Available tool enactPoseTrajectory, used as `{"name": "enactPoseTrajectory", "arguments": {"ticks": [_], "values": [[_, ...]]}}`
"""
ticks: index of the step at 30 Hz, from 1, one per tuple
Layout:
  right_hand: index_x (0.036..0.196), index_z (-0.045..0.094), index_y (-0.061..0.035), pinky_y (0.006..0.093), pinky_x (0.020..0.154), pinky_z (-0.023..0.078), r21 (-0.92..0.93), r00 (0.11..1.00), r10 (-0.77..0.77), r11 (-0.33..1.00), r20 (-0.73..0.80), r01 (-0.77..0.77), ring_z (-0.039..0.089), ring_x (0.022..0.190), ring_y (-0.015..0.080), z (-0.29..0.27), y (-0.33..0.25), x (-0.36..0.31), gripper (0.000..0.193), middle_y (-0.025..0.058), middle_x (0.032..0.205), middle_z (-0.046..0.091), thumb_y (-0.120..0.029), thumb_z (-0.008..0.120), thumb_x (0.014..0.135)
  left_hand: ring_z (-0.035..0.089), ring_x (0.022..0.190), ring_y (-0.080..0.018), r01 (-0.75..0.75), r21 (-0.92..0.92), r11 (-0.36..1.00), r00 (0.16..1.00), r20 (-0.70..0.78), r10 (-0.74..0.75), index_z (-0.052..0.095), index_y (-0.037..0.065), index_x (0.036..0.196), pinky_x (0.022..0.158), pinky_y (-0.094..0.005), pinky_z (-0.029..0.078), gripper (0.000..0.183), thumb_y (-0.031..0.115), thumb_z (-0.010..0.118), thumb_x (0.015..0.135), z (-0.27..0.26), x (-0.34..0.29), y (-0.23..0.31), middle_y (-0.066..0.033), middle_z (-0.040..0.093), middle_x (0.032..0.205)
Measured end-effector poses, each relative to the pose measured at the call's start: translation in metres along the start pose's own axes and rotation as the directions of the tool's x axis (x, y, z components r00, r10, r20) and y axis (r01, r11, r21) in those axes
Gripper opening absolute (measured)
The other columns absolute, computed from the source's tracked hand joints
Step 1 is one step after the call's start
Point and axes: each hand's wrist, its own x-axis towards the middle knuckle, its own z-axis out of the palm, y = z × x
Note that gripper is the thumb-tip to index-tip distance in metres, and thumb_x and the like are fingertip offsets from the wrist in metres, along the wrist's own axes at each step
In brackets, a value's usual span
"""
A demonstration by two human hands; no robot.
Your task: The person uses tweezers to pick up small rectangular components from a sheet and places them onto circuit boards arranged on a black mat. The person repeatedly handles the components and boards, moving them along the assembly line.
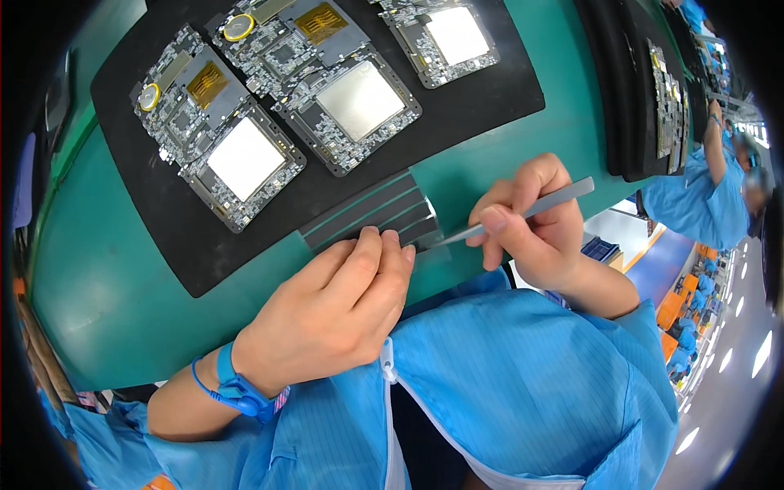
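My right hand point(535, 224) grips a pair of grey metal tweezers point(531, 211), their tips pointing left. Those tips reach the right end of a clear sheet with dark strips point(367, 209), where a short end of the sheet looks pale and shiny. Pressed together, the fingers of my left hand point(339, 302) hold the sheet's near edge; the thumb is mostly hidden. Beyond the sheet, circuit boards lie on a black mat: one at left point(245, 159), one in the middle point(359, 96), one at right point(456, 37). Each carries a bright metal plate.
A green table surface point(106, 310) runs under the black mat point(175, 245). At the right edge stands a stack of black pads point(621, 90) with more circuit boards point(670, 106) on it. Another person in blue point(702, 196) works farther right. A blue wrist strap point(237, 388) circles my left wrist.
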Motion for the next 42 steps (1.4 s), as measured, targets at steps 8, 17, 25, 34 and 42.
{"name": "enactPoseTrajectory", "arguments": {"ticks": [8,17,25,34,42], "values": [[0.091,0.035,-0.0081,0.0187,0.035,0.034,0.019,0.994,0.059,0.998,-0.089,-0.058,0.044,0.036,0.0077,0.018,-0.035,0.089,0.014,0.0156,0.067,0.061,-0.012,0.048,0.096,0.062,0.092,-0.0298,0.177,-0.058,0.983,0.978,-0.104,-0.182,0.064,-0.004,0.101,0.074,-0.0340,0.052,0.035,0.007,0.073,0.069,-0.022,0.000,-0.020,-0.0162,0.062,0.102],[0.095,0.041,-0.0048,0.0186,0.042,0.044,-0.006,0.998,0.067,0.998,-0.010,-0.067,0.057,0.046,0.0091,0.023,-0.011,0.137,0.021,0.0098,0.066,0.061,-0.013,0.060,0.092,0.061,0.090,-0.0301,0.344,0.129,0.930,0.918,-0.256,-0.304,0.066,-0.005,0.098,0.074,-0.0357,0.053,0.036,0.008,0.074,0.065,-0.011,0.003,-0.054,-0.0173,0.061,0.101],[0.095,0.041,-0.0041,0.0180,0.043,0.047,-0.017,0.999,0.053,0.998,-0.003,-0.053,0.058,0.047,0.0087,0.027,-0.010,0.136,0.020,0.0077,0.067,0.060,-0.011,0.059,0.092,0.062,0.088,-0.0280,0.317,0.179,0.932,0.915,-0.316,-0.250,0.067,-0.005,0.093,0.068,-0.0340,0.053,0.035,0.008,0.073,0.061,-0.006,0.002,-0.058,-0.0170,0.063,0.096],[0.093,0.041,-0.0047,0.0173,0.043,0.046,-0.013,0.999,0.042,0.999,0.000,-0.042,0.058,0.047,0.0083,0.027,-0.008,0.136,0.020,0.0071,0.066,0.060,-0.011,0.060,0.092,0.062,0.087,-0.0284,0.301,0.204,0.931,0.925,-0.301,-0.233,0.067,-0.006,0.093,0.067,-0.0339,0.053,0.035,0.007,0.073,0.061,-0.005,0.004,-0.059,-0.0172,0.062,0.095],[0.097,0.039,-0.0056,0.0174,0.042,0.046,-0.008,0.999,0.036,0.999,-0.005,-0.036,0.057,0.047,0.0077,0.026,-0.004,0.136,0.021,0.0069,0.066,0.060,-0.011,0.060,0.092,0.062,0.087,-0.0284,0.300,0.213,0.930,0.922,-0.315,-0.225,0.067,-0.006,0.093,0.066,-0.0339,0.053,0.034,0.007,0.073,0.062,-0.002,0.004,-0.059,-0.0172,0.062,0.095]]}}
